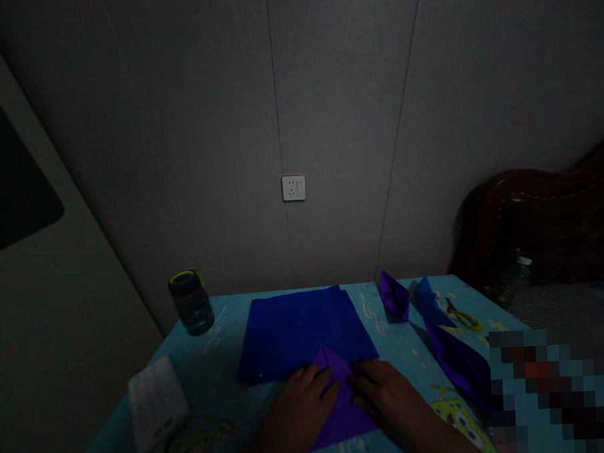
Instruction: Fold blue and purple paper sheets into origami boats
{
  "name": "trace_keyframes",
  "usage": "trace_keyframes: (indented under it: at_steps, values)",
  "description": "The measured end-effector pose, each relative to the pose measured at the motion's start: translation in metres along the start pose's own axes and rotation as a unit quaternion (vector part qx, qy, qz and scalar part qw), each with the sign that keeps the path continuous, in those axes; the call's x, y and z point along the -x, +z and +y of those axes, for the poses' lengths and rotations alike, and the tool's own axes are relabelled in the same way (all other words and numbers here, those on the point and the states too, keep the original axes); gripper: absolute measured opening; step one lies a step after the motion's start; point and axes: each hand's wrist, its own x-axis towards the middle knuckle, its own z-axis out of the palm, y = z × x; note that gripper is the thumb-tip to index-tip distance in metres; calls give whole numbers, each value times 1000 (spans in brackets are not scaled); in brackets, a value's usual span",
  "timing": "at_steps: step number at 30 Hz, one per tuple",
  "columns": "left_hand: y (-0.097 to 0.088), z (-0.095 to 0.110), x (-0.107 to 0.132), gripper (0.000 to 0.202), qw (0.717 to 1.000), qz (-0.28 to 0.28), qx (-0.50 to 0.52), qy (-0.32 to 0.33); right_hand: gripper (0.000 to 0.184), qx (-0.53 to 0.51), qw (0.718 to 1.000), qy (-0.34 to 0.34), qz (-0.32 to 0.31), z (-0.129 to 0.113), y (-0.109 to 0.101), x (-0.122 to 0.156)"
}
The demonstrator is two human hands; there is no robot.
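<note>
Purple paper, matte and creased, narrows to a folded point at its far end and widens toward the near edge; the point overlaps smooth, dark blue sheets stacked slightly askew. Beneath lies a light blue tablecloth printed with cartoon figures. Both forearms reach in from the near edge and converge, backs of the hands upward. The left hand rests with its fingers bent and slightly apart on the paper's left side; the right hand lies opposite, fingers curved inward. Dim light conceals whether either pinches a crease. The purple paper thus lies under and between the hands, touching both. Beyond the right hand stand a small, pointed purple paper boat and a blue paper boat, the latter beside yellow-handled scissors; nearer lies a longer purple folded piece.
</note>
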Motion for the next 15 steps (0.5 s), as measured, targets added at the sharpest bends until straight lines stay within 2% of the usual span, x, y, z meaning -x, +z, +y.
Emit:
trace_keyframes:
  at_steps: [4,8,12,15]
  values:
    - [-18,5,0,43,999,-19,31,-19,24,97,991,-74,49,-2,8,0]
    - [-33,7,1,47,998,-28,53,-19,21,121,985,-92,76,-4,9,2]
    - [-27,6,0,45,998,-22,45,-23,19,118,986,-83,86,-6,8,3]
    - [-21,5,-1,50,999,-16,27,-37,19,130,981,-87,117,-7,5,4]
